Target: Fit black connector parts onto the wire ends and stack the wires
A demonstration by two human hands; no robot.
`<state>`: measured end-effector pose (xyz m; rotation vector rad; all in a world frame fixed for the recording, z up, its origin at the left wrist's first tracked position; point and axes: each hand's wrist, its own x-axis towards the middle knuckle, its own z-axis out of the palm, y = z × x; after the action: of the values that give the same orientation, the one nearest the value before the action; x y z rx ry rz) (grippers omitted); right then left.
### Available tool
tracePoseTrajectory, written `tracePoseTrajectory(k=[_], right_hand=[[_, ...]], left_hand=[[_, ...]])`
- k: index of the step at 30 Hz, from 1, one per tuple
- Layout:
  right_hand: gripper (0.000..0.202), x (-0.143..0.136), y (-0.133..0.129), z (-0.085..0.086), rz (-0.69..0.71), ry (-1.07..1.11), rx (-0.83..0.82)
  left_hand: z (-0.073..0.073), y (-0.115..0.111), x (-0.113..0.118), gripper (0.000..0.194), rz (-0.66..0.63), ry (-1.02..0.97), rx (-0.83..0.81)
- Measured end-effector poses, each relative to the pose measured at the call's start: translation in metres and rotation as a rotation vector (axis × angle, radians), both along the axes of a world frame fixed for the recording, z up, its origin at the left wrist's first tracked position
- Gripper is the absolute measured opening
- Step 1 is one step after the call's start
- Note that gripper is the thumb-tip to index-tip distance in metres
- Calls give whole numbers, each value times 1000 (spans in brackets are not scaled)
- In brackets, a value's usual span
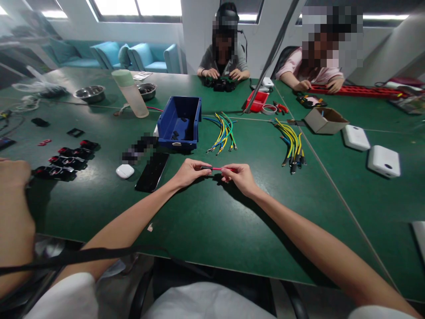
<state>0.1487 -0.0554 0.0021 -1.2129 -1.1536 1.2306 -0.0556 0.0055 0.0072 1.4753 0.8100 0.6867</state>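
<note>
A scrap point(150, 227) lies at lower left of centre on the green table point(232, 239). Beyond it, at the middle of the frame, the wire point(217, 168) runs level between the two hands, just above the tabletop. The left hand point(190, 173) pinches its black end point(206, 168) between thumb and fingers; the right hand point(242, 178) is closed narrowly on the red length, its fingertips near the black part.

The wire looks light — next to no weight — and probably springy rather than limp, with a smooth skin that could slip or roll in a loose pinch. It seems hardly fragile, though the joint at the black end may be its weak spot. The best hold is likely a thumb-and-finger pinch close to either side of that joint.

At left of centre lie the phone point(152, 173) and a white case point(125, 171), near the left forearm. Another person's arm point(15, 195) enters at the left edge. Farther off, two bundles of coloured wires point(226, 133) point(294, 145) lie right of the blue bin point(177, 144). At the top, two people point(223, 62) point(310, 66) sit across the table — their hands on other parts.
</note>
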Motion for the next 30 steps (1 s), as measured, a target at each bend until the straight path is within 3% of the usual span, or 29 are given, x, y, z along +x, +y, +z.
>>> tracePoseTrajectory(k=[10, 18, 30], right_hand=[[40, -1, 0, -4, 39, -199, 7], [36, 2, 2, -5, 60, -123, 25], [32, 1, 1, -7, 37, -117, 42]], left_hand=[[1, -1, 0, 39, -24, 65, 71], [1, -1, 0, 42, -43, 18, -1], [0, 0, 0, 40, -67, 66, 17]])
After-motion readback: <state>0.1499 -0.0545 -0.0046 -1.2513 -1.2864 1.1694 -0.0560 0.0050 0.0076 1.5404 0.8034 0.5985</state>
